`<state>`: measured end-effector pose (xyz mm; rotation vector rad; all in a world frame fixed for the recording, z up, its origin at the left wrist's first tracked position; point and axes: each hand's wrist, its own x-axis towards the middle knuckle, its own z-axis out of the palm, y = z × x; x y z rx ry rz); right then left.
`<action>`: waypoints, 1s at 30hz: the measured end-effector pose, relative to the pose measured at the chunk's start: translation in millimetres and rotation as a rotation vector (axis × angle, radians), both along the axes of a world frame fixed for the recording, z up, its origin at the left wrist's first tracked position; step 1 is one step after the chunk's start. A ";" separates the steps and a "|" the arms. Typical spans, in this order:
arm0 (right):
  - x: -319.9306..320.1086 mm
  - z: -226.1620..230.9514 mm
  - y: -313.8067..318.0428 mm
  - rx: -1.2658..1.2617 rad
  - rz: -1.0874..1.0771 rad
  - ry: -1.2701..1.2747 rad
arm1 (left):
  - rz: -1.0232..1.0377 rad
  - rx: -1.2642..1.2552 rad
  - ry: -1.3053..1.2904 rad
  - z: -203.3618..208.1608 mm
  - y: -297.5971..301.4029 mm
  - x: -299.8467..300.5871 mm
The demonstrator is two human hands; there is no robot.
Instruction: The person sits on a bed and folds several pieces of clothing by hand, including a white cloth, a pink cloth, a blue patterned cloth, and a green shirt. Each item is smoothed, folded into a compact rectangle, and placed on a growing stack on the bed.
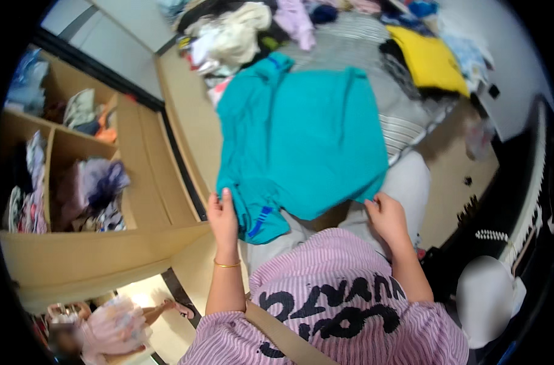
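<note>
A teal garment (326, 134) with blue-striped bands at two of its edges is spread out in front of me, partly on the grey striped bedding and partly over my lap. My left hand (222, 213) grips its near left edge, close to one blue-striped band (260, 222). At the near right corner, my right hand (386, 216) pinches the cloth between thumb and fingers. The near edge sags a little between my two hands. A thin gold bangle (227, 264) circles my left wrist.
Piled clothes (231, 36) lie at the far left of the grey striped bedding (344, 39). Folded yellow cloth (432, 61) tops a stack at far right. An open wooden wardrobe (149, 146) holding clothes stands left. Another person (112, 328) is at lower left.
</note>
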<state>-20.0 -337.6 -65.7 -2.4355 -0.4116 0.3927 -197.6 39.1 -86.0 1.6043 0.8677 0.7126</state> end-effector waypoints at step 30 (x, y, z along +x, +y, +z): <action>-23.9 3.0 -52.4 0.833 -0.353 0.602 | -0.016 -0.440 -0.189 18.0 9.4 -12.8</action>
